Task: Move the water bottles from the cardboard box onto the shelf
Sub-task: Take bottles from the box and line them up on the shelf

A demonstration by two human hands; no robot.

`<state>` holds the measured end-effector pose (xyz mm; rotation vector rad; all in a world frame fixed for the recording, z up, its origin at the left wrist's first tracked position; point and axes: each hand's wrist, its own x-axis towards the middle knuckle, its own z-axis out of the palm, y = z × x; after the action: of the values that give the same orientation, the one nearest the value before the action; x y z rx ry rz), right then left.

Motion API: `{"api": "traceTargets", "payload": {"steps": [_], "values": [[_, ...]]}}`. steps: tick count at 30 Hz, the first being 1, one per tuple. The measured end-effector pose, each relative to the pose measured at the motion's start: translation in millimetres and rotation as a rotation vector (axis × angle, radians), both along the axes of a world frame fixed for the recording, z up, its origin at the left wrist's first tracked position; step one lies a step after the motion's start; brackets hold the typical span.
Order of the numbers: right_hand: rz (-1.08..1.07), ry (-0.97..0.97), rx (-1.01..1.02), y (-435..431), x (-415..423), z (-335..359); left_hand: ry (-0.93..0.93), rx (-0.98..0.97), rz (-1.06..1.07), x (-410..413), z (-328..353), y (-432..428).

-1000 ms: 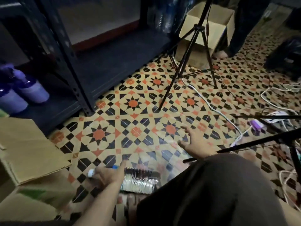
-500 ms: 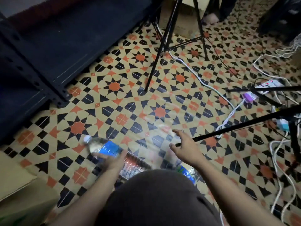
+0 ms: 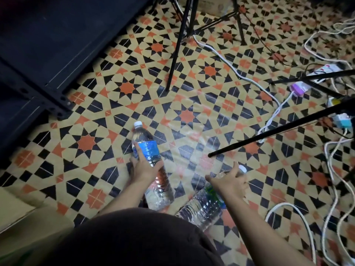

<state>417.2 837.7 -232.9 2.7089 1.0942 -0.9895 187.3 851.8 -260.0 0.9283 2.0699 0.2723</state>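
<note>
The left hand (image 3: 145,167) has swung its water bottle (image 3: 148,150) round since half a second ago: it lay slanting to the far left then, and now its white cap points far, towards the shelf (image 3: 48,45). The hand grips this bottle round the middle, thumb on the blue label, whose writing is too blurred to read. The right hand (image 3: 228,183), earlier in the air above the floor, is now over the neck of a second bottle (image 3: 203,206), which was then mostly hidden behind the knee. Its fingers are spread wide; whether they touch the bottle I cannot tell. That bottle lies on the patterned floor (image 3: 192,112) just right of the first, white cap to the far right, a strip of green label showing under the wrist. Both bottles are clear plastic. A corner of the cardboard box (image 3: 19,217) shows near left, its inside out of view. Tripod legs (image 3: 178,45) and white cables (image 3: 249,79) cross the floor to the right.
</note>
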Motion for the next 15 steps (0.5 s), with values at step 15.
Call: {"api": "traceTargets", "payload": {"steps": [15], "values": [[-0.397, 0.184, 0.007, -31, -10, -30, 0.058, 0.022, -0.212, 12, -16, 4]]}}
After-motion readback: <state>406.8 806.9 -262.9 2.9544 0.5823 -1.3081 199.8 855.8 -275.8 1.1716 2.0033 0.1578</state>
